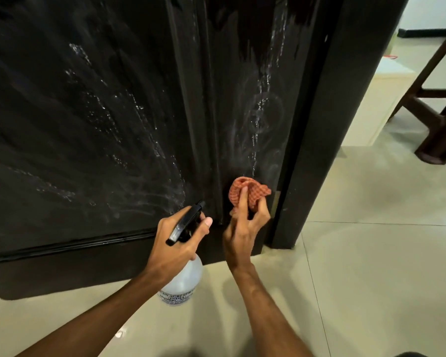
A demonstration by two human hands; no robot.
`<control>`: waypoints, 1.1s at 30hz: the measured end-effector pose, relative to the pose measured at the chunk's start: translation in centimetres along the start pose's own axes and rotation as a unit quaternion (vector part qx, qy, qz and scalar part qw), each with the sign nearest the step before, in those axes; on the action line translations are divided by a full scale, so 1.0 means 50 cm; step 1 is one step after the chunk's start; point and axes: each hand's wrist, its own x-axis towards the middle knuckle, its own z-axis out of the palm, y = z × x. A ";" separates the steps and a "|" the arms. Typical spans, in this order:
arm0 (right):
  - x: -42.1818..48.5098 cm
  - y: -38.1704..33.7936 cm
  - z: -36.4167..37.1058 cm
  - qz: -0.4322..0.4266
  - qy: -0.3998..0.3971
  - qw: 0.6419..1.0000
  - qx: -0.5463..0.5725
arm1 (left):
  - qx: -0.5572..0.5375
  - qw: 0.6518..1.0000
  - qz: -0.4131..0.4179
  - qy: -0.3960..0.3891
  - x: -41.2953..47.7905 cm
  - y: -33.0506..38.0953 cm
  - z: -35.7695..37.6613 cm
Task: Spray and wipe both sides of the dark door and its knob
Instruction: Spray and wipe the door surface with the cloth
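Observation:
The dark door [93, 119] fills the upper left, streaked with white spray runs and wiping swirls. My left hand [177, 243] grips a clear spray bottle [183, 279] by its black trigger head, nozzle pointing at the lower door. My right hand [242, 228] pinches a bunched red checked cloth [245, 190] and holds it against the door's lower right stile, just below a wet run. The knob is out of view.
The dark door frame [317, 124] stands right of the cloth. Glossy beige floor tiles [358, 279] spread below and right. A dark wooden furniture leg [438, 119] and a white box [376, 99] sit beyond the frame.

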 end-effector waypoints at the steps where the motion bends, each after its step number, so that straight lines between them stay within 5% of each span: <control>1: 0.016 -0.008 -0.007 0.069 0.042 0.996 0.025 | 0.001 1.000 0.000 0.003 0.001 0.004 -0.003; 3: 0.048 -0.027 -0.005 0.174 0.085 0.980 0.051 | 0.006 1.000 0.004 0.006 0.006 0.010 -0.006; 4: 0.055 -0.040 0.000 0.146 0.074 0.986 0.039 | 0.005 1.000 0.005 0.008 0.010 0.014 -0.008; 8: 0.040 -0.041 0.000 -0.139 -0.047 0.987 -0.072 | -0.015 1.000 -0.001 0.021 0.018 0.029 -0.010; 13: 0.108 -0.062 -0.004 0.103 0.066 0.992 0.021 | -0.020 0.999 0.003 0.026 0.027 0.047 -0.007; 17: 0.045 -0.064 -0.001 -0.139 -0.050 0.985 -0.090 | -0.039 0.999 0.006 0.026 0.021 0.049 -0.002; 19: 0.061 -0.042 -0.011 -0.174 -0.052 0.977 -0.109 | -0.039 0.999 0.014 0.021 0.024 0.062 0.003; 23: 0.177 -0.065 -0.027 0.053 0.096 0.994 0.013 | -0.024 0.999 0.031 0.016 0.045 0.084 -0.002; 24: 0.190 -0.079 -0.026 0.053 0.104 0.993 0.006 | -0.023 0.999 0.034 0.017 0.047 0.086 -0.004; 27: 0.174 -0.089 -0.024 -0.167 0.015 0.982 -0.082 | -0.023 0.999 0.043 0.024 0.054 0.098 -0.005; 29: 0.193 -0.079 -0.035 -0.234 0.001 0.967 -0.101 | -0.025 0.998 0.047 0.025 0.060 0.106 -0.003; 33: 0.257 -0.104 -0.040 -0.053 0.099 0.993 -0.035 | -0.018 0.998 0.050 0.034 0.067 0.110 -0.009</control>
